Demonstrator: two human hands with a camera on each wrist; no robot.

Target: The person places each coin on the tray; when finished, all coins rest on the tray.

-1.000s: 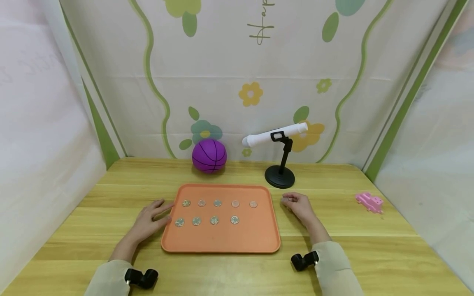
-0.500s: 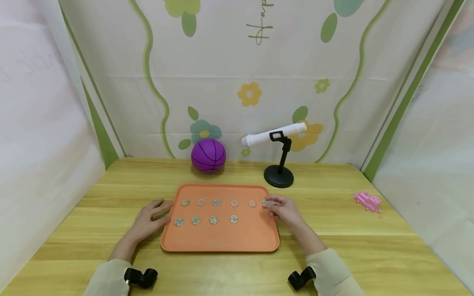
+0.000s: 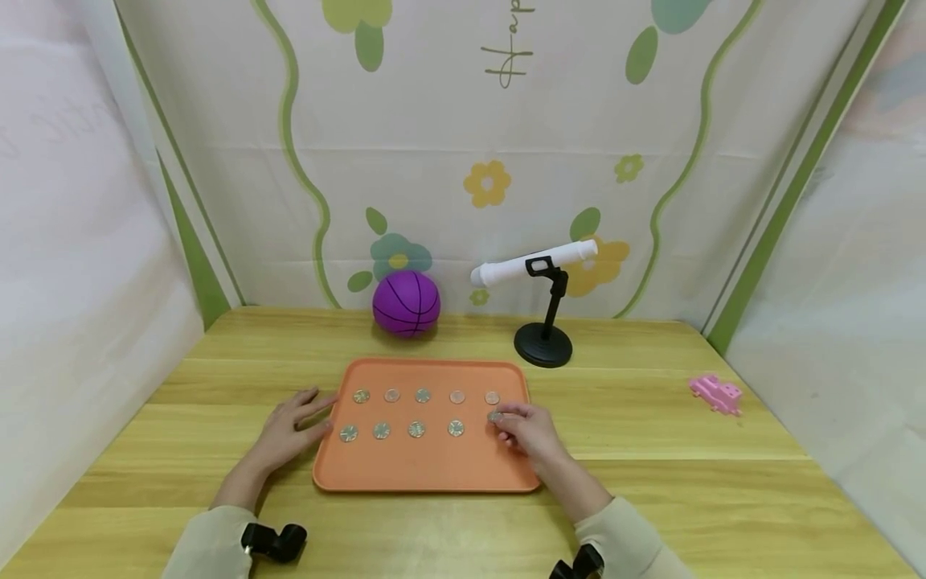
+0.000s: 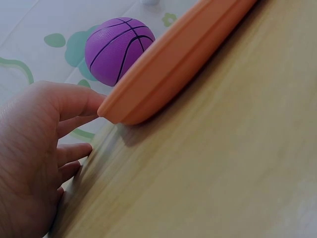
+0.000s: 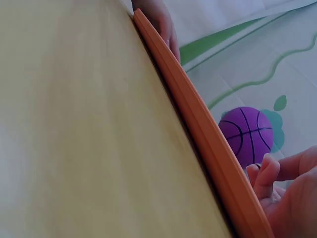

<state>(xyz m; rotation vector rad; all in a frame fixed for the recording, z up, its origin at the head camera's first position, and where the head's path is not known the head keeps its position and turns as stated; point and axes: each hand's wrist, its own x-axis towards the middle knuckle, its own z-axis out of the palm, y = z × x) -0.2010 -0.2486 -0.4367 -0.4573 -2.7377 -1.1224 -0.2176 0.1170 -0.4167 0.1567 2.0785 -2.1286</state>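
An orange tray (image 3: pixel 419 468) lies on the table, bearing two rows of round silvery coins. Over the tray's right part, my right hand (image 3: pixel 534 434) pinches a coin (image 3: pixel 494 416) between thumb and fingertips, just in front of the back row's last coin (image 3: pixel 492 397). To its left, in the front row, lies another coin (image 3: pixel 455 428). My left hand (image 3: pixel 284 433) touches the tray's left rim with relaxed, extended fingers. In the left wrist view, the left hand (image 4: pixel 34 148) meets the rim with its fingertips. The tray's wall hides the coins in both wrist views.
Behind the tray sits a purple basketball (image 3: pixel 407 304). A white microphone (image 3: pixel 531 264) rests in a black stand (image 3: pixel 544 346) at the back. Toward the table's right side lies a pink toy (image 3: pixel 716 394). A patterned fabric wall (image 3: pixel 405 161) borders the table's back.
My right hand has moved from beside the tray leftward over its right rim, then nearer to me, carrying the coin. The left hand stays at the left rim.
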